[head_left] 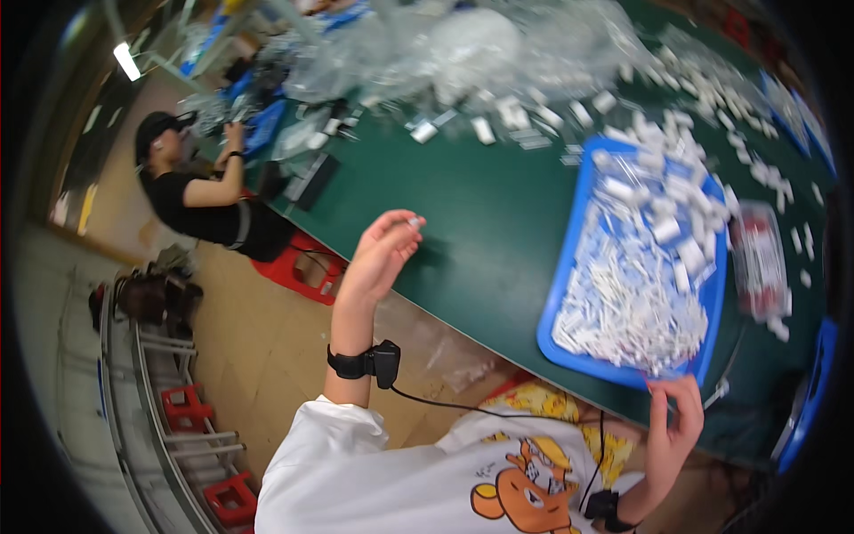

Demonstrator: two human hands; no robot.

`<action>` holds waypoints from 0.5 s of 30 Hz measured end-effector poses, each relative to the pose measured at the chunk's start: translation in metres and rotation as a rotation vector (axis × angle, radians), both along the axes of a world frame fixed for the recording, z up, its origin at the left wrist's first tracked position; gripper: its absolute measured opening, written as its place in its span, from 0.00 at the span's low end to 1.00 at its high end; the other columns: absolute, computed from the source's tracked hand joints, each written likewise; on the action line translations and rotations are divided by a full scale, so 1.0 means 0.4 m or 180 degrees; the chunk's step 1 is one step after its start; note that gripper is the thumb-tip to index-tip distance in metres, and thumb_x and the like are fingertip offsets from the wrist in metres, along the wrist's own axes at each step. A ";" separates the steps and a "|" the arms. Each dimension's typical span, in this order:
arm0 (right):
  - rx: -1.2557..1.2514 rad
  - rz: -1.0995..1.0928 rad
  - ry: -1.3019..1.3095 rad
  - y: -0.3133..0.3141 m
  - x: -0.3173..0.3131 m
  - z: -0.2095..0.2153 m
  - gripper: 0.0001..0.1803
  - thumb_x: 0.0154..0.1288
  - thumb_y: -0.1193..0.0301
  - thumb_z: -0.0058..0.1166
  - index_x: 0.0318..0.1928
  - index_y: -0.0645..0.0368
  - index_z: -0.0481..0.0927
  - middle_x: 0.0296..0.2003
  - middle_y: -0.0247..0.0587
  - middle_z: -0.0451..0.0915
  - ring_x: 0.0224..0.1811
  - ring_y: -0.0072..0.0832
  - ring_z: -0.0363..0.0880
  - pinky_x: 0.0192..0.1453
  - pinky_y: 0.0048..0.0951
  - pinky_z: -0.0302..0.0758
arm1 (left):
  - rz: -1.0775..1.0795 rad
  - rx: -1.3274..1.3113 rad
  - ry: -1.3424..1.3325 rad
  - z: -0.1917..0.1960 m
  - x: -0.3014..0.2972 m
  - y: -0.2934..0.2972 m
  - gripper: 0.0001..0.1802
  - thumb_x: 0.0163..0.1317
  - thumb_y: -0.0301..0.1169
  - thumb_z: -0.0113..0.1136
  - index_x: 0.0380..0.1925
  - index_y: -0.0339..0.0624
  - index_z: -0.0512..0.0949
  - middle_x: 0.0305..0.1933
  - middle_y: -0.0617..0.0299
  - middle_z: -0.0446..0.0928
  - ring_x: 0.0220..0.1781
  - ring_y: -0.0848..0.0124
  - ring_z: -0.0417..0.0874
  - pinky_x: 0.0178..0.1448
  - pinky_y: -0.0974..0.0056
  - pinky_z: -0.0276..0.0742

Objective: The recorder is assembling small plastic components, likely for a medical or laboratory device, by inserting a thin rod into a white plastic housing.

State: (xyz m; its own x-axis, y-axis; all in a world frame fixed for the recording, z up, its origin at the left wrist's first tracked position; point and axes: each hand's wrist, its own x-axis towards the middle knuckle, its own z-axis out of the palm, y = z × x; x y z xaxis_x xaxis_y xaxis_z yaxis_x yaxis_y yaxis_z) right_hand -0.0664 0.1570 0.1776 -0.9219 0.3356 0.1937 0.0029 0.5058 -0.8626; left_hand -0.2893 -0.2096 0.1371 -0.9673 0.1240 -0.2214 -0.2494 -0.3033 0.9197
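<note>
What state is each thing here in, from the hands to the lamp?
Left hand: raised, pinching a small pale piece.
Right hand: at the blue tray's near edge; grip unclear.
Blue tray: loaded with white pieces.
Clear plastic box: red contents showing; whether closed, unclear.
Plastic bags: heaped.
Lamp: lit.

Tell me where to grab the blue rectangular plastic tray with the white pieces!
The tray is probably best held by its raised left rim, coming from the left, with another hand at the near rim. Small loose white pieces fill the inside, and a clear rectangular plastic container crowds the right side.
</note>
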 end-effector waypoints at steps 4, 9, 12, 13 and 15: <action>-0.0223 -0.0024 -0.0162 -0.002 0.004 -0.012 0.02 0.61 0.84 0.48 0.33 0.68 0.74 0.31 0.39 0.71 0.34 0.26 0.69 0.41 0.22 0.65 | -0.0073 -0.1129 0.0551 0.091 0.024 -0.054 0.11 0.61 0.24 0.60 0.43 0.38 0.73 0.46 0.60 0.77 0.42 0.78 0.78 0.48 0.72 0.74; -0.0063 0.0093 -0.0196 -0.011 -0.013 0.010 0.02 0.64 0.81 0.51 0.36 0.67 0.76 0.32 0.38 0.72 0.31 0.25 0.69 0.37 0.22 0.66 | -0.0871 -0.2593 0.1306 0.146 0.055 -0.058 0.11 0.59 0.24 0.61 0.41 0.36 0.73 0.45 0.63 0.73 0.41 0.78 0.78 0.48 0.71 0.74; 0.0045 0.0183 -0.0152 -0.013 -0.017 0.013 0.02 0.64 0.80 0.53 0.37 0.67 0.77 0.32 0.38 0.73 0.29 0.24 0.69 0.34 0.21 0.66 | -0.1501 -0.2919 0.1324 0.156 0.045 -0.060 0.12 0.58 0.25 0.61 0.41 0.37 0.73 0.43 0.62 0.72 0.39 0.76 0.79 0.46 0.71 0.76; 0.0032 0.0194 -0.0137 -0.012 -0.016 0.009 0.02 0.64 0.80 0.53 0.37 0.67 0.77 0.32 0.38 0.73 0.29 0.24 0.69 0.34 0.21 0.66 | -0.1529 -0.3011 0.1427 0.144 0.040 -0.065 0.12 0.57 0.26 0.61 0.40 0.37 0.73 0.42 0.61 0.72 0.37 0.76 0.80 0.43 0.70 0.76; 0.0063 0.0252 -0.0069 -0.009 -0.014 0.005 0.02 0.64 0.80 0.53 0.37 0.67 0.77 0.32 0.38 0.73 0.29 0.22 0.68 0.33 0.20 0.65 | -0.1614 -0.3108 0.1341 0.145 0.039 -0.067 0.12 0.57 0.26 0.62 0.40 0.38 0.73 0.42 0.61 0.73 0.37 0.76 0.80 0.41 0.71 0.76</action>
State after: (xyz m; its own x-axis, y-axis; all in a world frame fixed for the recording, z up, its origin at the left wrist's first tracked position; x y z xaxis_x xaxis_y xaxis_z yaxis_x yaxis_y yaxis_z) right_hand -0.0720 0.1535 0.1794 -0.9494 0.2578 0.1794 -0.0193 0.5221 -0.8526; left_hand -0.2739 -0.2363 0.1951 -0.8756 0.4702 -0.1103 0.2400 0.6217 0.7455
